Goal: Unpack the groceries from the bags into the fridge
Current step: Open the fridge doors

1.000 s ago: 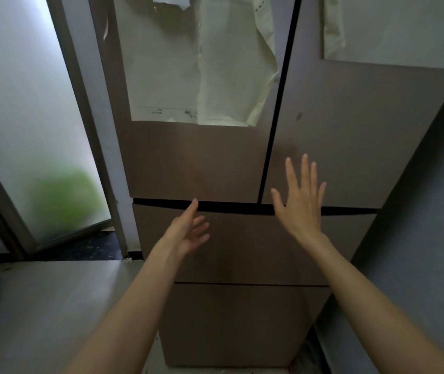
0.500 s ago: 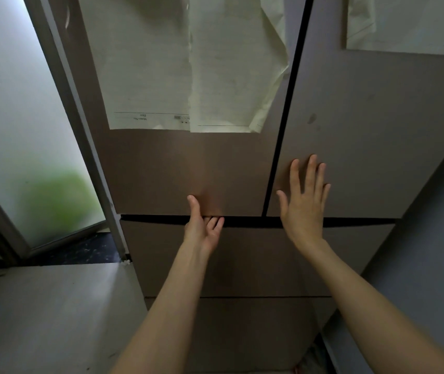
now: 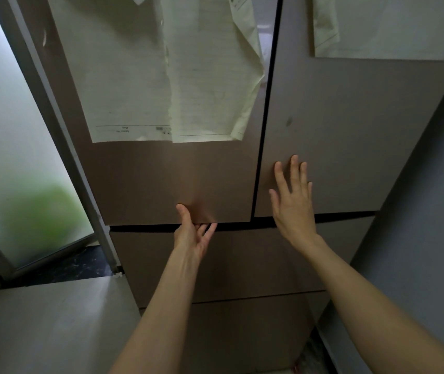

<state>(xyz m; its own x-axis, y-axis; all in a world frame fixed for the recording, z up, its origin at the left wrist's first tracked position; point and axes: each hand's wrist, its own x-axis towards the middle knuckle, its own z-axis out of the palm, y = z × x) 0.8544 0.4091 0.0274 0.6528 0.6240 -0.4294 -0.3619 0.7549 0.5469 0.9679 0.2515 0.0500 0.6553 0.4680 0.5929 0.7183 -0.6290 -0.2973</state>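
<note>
centre: we find the fridge (image 3: 350,130) doors closed, blocking the way in | lower left: counter (image 3: 40,319) beside it | right edge: grey wall (image 3: 431,211) close alongside | dark gap under upper doors admits fingers

One fridge (image 3: 337,136) fills the view, with two upper doors, one at 11 o'clock (image 3: 161,179) and one at 1 o'clock (image 3: 350,130), and two drawer fronts below them, the upper (image 3: 256,260) near centre and the lower (image 3: 242,333) at 6 o'clock. Three sheets of paper hang on the doors: two overlapping at 12 o'clock (image 3: 123,76) (image 3: 210,76) and one at 2 o'clock (image 3: 391,25). Two hands show: the left hand (image 3: 192,233) and the right hand (image 3: 292,203). One frosted glass panel (image 3: 7,147) stands at 9 o'clock.
</note>
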